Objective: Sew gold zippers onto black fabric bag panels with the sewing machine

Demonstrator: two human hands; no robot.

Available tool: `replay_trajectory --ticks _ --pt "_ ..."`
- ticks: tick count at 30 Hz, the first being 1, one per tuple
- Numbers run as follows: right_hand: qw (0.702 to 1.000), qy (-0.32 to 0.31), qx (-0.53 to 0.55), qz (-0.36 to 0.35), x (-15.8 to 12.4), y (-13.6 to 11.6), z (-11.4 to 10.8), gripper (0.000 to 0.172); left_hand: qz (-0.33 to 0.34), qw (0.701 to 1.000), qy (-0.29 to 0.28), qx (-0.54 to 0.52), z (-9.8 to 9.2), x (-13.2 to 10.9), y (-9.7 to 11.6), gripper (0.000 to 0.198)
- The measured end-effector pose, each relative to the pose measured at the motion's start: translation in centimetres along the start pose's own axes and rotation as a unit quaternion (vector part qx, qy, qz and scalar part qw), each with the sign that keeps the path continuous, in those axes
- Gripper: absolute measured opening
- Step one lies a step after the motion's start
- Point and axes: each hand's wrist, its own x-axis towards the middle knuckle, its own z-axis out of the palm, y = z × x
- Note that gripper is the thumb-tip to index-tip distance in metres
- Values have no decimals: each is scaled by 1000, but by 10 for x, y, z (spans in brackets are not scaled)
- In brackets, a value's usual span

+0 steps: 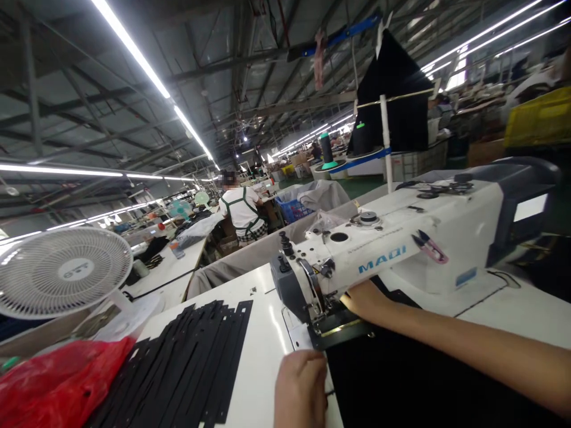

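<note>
A white sewing machine (401,249) stands on the white table (263,333). Black fabric (401,380) lies under its needle area and spreads toward me. My left hand (301,386) rests at the fabric's left edge with the fingers curled onto it, just in front of the presser foot. My right hand (363,300) reaches under the machine arm and lies on the fabric behind the needle; its fingers are mostly hidden. A black piece with a yellowish stitch line (341,330) sits at the foot.
A fanned stack of black strips (191,362) lies left of the machine. A red plastic bag (53,380) and a white fan (62,270) are at the far left. Thread snips (429,245) hang on the machine. Another person (241,208) sits at a bench ahead.
</note>
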Motion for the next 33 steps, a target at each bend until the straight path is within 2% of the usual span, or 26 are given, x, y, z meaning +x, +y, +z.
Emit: replay_trajectory --ticks 2,4,6,7,9,12,15,18,21,24,26,30,33 --pt "996 -59 -12 -60 -35 -13 -1 14 -7 998 -10 55 -3 9 -6 23" --pt "985 -113 -35 -127 -68 -27 1 11 4 996 -18 82 3 18 -9 22" --pt "977 -135 -74 -150 -86 -37 7 15 5 996 -26 91 8 25 -9 21" --pt "976 -142 -92 -134 -88 -40 10 22 -3 995 -31 93 9 28 -9 22" --pt "979 -153 -108 -74 -78 -40 18 31 -32 994 -39 95 5 32 -6 25" --pt "980 -169 -99 -39 -54 -35 24 26 -59 993 -38 100 -1 36 -2 27" --pt "978 -166 -92 -83 -47 -28 26 15 -36 994 -27 98 5 31 -5 25" --pt "972 -155 -104 -144 -55 -24 28 18 33 992 16 123 20 22 -14 19" --pt "967 -88 -121 -206 -59 -22 32 18 77 984 39 154 31 16 -22 12" --pt "975 -3 -108 -193 -53 -21 34 17 85 981 40 169 35 15 -25 11" --pt "985 -25 -69 -156 -48 -20 34 21 89 980 48 169 35 17 -25 14" --pt "986 -121 -7 -117 -40 -21 31 21 99 981 58 156 33 20 -23 21" --pt "984 -134 -9 -115 -37 -20 30 21 103 980 37 164 31 24 -22 23"
